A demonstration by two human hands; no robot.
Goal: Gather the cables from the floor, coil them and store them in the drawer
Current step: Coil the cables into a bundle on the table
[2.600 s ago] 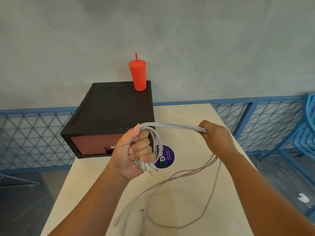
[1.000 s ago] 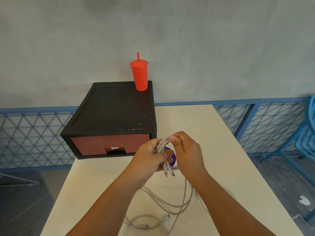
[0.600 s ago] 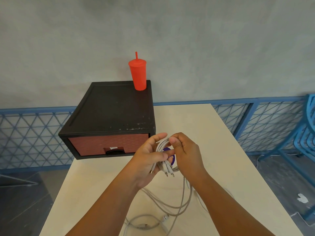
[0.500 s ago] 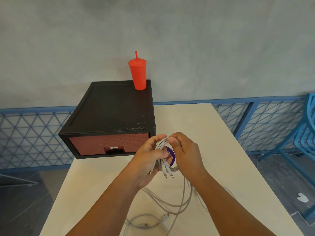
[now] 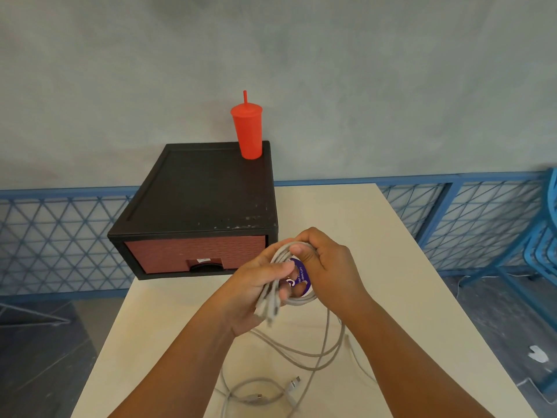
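Note:
Both hands hold a small coil of white cables (image 5: 297,300) above the cream table (image 5: 376,242). My left hand (image 5: 256,285) grips the coil's left side, where several plug ends hang down. My right hand (image 5: 328,267) pinches the coil's top between thumb and fingers. The loose lengths of the cables (image 5: 313,354) trail down onto the table near its front edge. The black drawer unit (image 5: 199,191), with its brown drawer front (image 5: 180,251) closed, stands at the table's back left, just behind my left hand.
A red tumbler with a straw (image 5: 248,131) stands on the drawer unit's back right corner. A purple round sticker (image 5: 298,274) shows through the coil. Blue mesh fencing (image 5: 51,236) runs behind the table, and a blue chair (image 5: 539,236) stands at the right.
My right hand, earlier stretched out to the right with the cable taut, has come in to the coil. The cable's loose lengths now lie on the table.

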